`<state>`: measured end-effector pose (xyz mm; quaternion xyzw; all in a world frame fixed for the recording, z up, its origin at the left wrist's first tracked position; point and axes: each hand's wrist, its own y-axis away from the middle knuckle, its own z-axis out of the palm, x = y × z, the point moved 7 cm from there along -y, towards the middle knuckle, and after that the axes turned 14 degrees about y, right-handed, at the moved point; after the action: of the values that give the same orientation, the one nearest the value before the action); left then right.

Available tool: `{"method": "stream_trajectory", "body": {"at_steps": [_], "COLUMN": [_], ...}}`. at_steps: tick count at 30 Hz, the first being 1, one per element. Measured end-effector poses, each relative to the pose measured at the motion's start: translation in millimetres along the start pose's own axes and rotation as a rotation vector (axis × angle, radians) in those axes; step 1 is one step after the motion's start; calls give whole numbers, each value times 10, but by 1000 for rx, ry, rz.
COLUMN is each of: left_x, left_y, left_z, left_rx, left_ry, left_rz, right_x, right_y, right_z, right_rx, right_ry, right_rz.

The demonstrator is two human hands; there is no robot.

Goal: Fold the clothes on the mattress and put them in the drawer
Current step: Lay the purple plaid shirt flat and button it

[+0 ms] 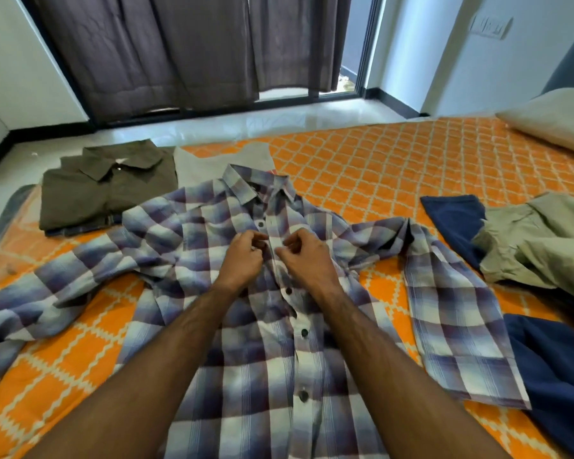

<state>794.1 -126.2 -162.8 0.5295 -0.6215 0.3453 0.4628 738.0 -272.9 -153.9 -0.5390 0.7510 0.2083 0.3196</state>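
Fingers of both hands curled, pinching plaid shirt point(232, 342) placket at chest height: left hand point(244, 258) on one edge, right hand point(304, 256) on the other. Shirt spread front-up mid-mattress point(395, 167), long axis near-to-far, collar toward far edge, sleeves splayed sideways. Folded olive shirt point(106, 190) at far-left corner.

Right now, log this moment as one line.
stage: buttoning | plaid shirt flat on mattress | left hand, right hand pinch placket | olive shirt folded
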Motion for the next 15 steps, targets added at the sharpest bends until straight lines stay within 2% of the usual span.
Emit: {"method": "stream_trajectory", "body": {"at_steps": [4, 9, 15], "left_x": [-277, -356, -298], "left_y": [-161, -178, -94], "left_z": [32, 89, 87], "left_rx": [15, 57, 15], "left_ry": [4, -54, -79], "left_rz": [-86, -31, -31], "right_x": [123, 392, 432], "right_y": [-153, -205, -199], "right_z": [298, 273, 274], "right_rx": [-139, -118, -96], "right_ry": [28, -100, -197], "right_rz": [83, 112, 184]}}
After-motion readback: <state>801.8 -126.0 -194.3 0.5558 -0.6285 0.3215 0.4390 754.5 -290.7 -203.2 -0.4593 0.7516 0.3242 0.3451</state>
